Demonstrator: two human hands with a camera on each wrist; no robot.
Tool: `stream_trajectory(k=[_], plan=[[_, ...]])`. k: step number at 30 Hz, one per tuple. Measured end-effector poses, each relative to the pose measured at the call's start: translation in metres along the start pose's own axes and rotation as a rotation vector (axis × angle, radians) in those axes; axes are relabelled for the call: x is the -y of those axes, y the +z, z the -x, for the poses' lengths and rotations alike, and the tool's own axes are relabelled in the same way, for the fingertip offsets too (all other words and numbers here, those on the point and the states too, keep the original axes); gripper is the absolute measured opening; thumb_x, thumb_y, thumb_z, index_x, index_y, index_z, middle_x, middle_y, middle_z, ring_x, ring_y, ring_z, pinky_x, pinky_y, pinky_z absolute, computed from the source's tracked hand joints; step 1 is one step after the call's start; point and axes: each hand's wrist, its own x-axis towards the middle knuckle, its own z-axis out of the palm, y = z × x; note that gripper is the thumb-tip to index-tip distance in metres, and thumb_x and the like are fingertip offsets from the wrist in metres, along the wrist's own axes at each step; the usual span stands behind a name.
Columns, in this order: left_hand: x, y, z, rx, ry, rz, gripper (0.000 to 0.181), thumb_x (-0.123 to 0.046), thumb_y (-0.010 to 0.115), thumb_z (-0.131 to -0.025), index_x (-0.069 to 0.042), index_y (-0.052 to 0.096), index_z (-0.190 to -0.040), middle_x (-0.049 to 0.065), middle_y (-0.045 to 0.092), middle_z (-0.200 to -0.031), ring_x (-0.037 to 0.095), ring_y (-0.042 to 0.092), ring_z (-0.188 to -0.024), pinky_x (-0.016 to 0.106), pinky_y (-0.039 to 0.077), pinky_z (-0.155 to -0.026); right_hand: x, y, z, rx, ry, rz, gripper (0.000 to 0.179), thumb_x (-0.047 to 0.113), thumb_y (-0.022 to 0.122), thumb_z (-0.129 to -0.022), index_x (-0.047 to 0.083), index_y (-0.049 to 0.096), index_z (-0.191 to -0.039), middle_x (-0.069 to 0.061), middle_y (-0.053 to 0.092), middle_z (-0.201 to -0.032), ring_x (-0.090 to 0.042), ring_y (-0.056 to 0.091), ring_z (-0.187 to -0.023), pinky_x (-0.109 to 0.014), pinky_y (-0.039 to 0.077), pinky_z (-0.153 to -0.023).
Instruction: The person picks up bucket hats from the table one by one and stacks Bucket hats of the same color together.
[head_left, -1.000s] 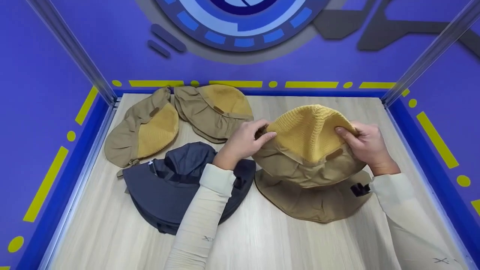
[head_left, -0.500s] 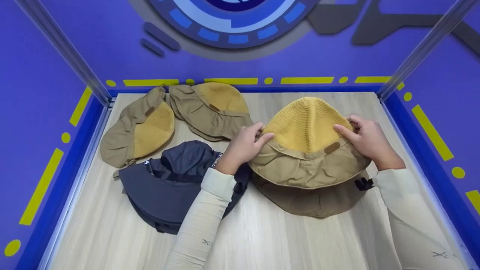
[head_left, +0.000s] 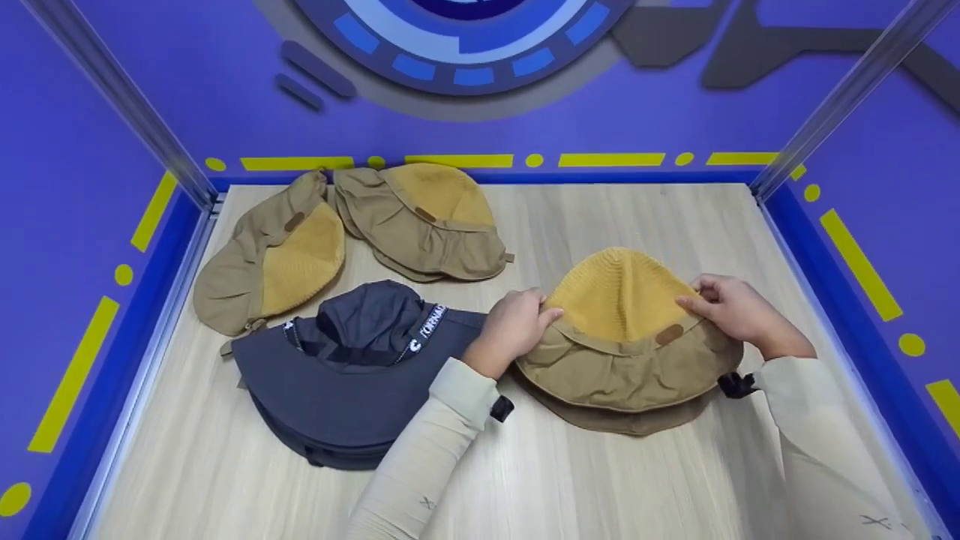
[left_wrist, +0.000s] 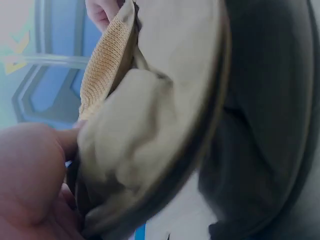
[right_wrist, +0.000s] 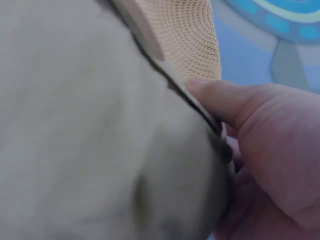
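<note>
Hands pinch the tan hat (head_left: 626, 352): left hand (head_left: 514, 330) and right hand (head_left: 735, 311) on opposite sides.

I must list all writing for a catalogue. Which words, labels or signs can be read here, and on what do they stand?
White lettering on the band of the dark grey hat: blurred, not surely readable.
Brown tab on the tan and yellow hat that both hands hold: no text legible.
Small marks on the pale sleeves: too small to read.
</note>
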Motion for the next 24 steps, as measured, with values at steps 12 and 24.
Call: stream_trajectory(k=[12, 24], plan=[[-0.014, 0.031, 0.003, 0.046, -0.151, -0.217, 0.033, -0.046, 0.066, -0.097, -0.016, 0.077, -0.093, 0.005, 0.078, -0.094, 0.024, 0.075, -0.087, 0.039, 0.059, -0.073, -0.016, 0.020, -0.001, 0.159, 0.112, 0.007, 0.028, 0.030, 0.066, -0.100, 0.003, 0.064, -0.101, 0.004, 0.060, -0.067, -0.012, 0.052, -0.064, -0.028, 0.044, -0.061], [-0.010, 0.044, 0.006, -0.009, -0.081, -0.376, 0.037, -0.049, 0.067, -0.095, -0.015, 0.080, -0.093, 0.005, 0.079, -0.094, 0.026, 0.074, -0.088, 0.039, 0.056, -0.074, 0.016, 0.035, 0.003, -0.041, 0.045, 0.192, 0.027, 0.016, 0.067, -0.097, 0.000, 0.064, -0.118, -0.026, 0.061, -0.112, -0.048, 0.054, -0.106, -0.060, 0.046, -0.091]])
